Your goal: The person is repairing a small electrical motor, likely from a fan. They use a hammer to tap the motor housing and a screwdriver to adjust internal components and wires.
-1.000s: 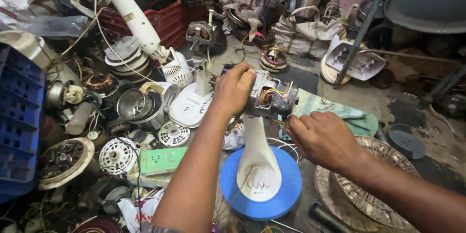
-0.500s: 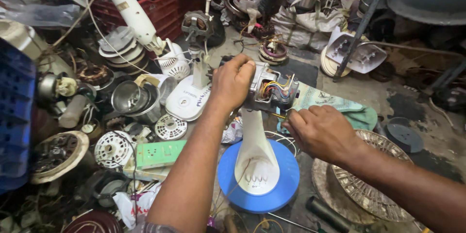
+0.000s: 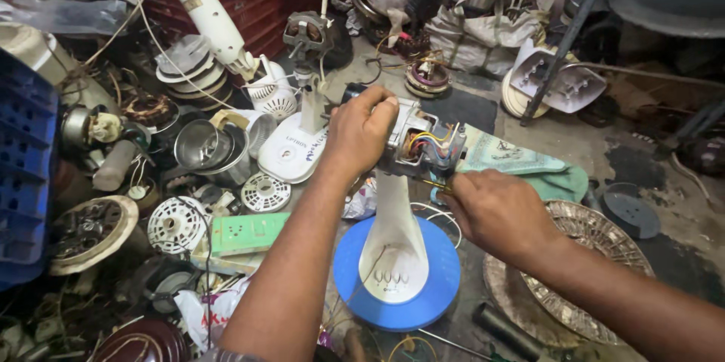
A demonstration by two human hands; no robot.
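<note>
fan motor point(image 3: 423, 147): front half hidden under left hand point(image 3: 361, 129)
tool tip: covered by right hand point(image 3: 498, 211), kind unclear
wiring: too small to trace
blue crate point(image 3: 26, 173): cut by left edge
wire grille point(image 3: 581, 271): partly behind right forearm

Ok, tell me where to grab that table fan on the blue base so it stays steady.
Probably grip the white neck low, from the front: it stands upright on the round blue base. The left hand covers the motor head; the right hand is at its wiring.

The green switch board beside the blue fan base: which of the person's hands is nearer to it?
Left. The left hand grips the fan motor up and right of the green switch board; the right hand lies farther right.
</note>
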